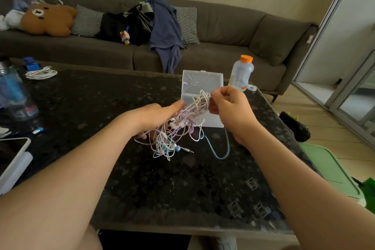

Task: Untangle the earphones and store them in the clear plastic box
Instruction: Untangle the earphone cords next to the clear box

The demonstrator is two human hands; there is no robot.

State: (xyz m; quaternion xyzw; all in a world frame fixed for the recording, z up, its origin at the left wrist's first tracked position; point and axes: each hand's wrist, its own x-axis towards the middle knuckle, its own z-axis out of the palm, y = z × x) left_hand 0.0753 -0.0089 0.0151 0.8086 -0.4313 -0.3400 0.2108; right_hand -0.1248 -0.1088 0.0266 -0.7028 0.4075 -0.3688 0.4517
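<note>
A tangled bunch of earphones in white, pink and pale blue cords hangs between my hands above the dark table. My left hand holds the lower left of the bunch, thumb stretched along it. My right hand pinches the upper end of the cords. A blue cord loop and a jack plug trail onto the table. Behind the bunch lies the clear plastic box, open, its lid raised toward the sofa.
A bottle with an orange cap stands right of the box. At the table's left are a coiled white cable, a blue water bottle and a tablet. A grey sofa with cushions and clothes runs behind.
</note>
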